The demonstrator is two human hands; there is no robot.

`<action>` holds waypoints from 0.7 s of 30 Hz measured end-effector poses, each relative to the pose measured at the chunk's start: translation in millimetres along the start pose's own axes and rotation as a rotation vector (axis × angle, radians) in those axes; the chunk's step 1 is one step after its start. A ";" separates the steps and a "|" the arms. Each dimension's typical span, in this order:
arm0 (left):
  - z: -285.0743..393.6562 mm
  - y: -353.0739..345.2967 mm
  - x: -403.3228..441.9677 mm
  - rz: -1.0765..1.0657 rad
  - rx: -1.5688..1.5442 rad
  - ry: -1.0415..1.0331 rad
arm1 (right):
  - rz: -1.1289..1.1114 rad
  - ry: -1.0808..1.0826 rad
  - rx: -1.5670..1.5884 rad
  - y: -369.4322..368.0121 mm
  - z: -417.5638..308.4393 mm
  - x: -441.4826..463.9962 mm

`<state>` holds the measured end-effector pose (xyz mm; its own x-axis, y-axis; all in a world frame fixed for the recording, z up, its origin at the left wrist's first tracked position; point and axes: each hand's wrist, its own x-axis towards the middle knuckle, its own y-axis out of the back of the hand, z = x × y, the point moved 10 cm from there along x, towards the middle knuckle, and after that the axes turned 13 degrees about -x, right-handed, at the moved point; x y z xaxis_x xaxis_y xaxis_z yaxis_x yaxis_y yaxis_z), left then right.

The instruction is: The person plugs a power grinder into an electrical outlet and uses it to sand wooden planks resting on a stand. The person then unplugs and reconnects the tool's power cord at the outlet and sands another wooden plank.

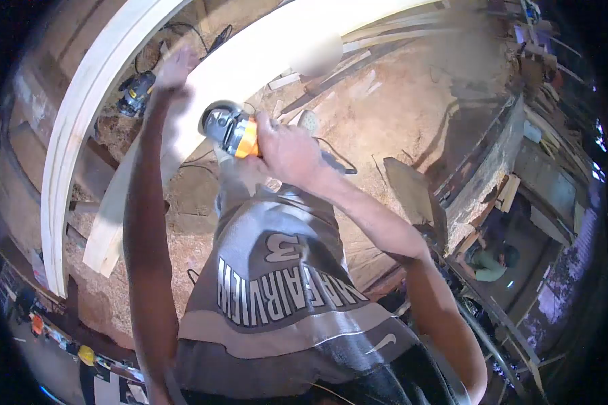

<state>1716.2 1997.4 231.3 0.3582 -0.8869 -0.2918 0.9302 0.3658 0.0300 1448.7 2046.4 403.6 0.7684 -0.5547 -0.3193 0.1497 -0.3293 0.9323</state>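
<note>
My right hand (287,148) is wrapped around the yellow and black body of an angle grinder (240,135). Its round head sits close to the edge of a long pale wooden plank (132,192); whether it touches the wood I cannot tell. Part of this plank is washed out by bright light. My left hand (175,67) is slightly blurred, its fingers stretched out near the plank's other edge, with nothing visible in it. Just beyond that hand, a black and yellow power tool (136,93) rests on the shavings.
Another long pale beam (81,115) runs along the left. Sawdust (378,128) covers the ground, with scrap strips (338,74) and cables about. A rough timber slab (479,175) stands at the right. A person in a green shirt (490,264) is farther off, lower right.
</note>
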 end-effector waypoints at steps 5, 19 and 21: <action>31.1 67.0 -66.3 0.337 0.582 0.101 | 0.018 -0.061 -0.024 45.5 65.3 28.1; 40.9 261.5 -135.3 0.659 0.731 0.096 | 0.363 -0.397 -0.089 193.8 163.7 88.6; 40.5 264.1 -140.8 0.667 0.812 0.135 | 0.213 -0.295 -0.085 162.1 99.6 82.5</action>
<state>1914.7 2207.4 319.0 0.8505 -0.5193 -0.0833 0.3413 0.4246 0.8386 1474.4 1871.1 511.4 0.5769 -0.8047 -0.1401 0.0660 -0.1250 0.9900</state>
